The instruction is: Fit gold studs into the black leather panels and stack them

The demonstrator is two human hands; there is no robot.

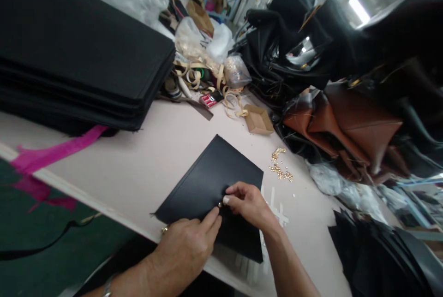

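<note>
two-handed, tends one gold piece (220, 204) on black panel (207, 172), with left hand (188, 244) flat, grip unclear in right hand (252, 204), loose pieces (285, 176) unplaced.

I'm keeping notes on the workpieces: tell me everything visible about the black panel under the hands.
The four-sided black panel of smooth, leather-like material lies askew on the pale tabletop. A line runs along its upper-left edge, and threads stick out at its left corner. The left hand touches it; the right hand works close to a small gold-coloured piece on it.
</note>
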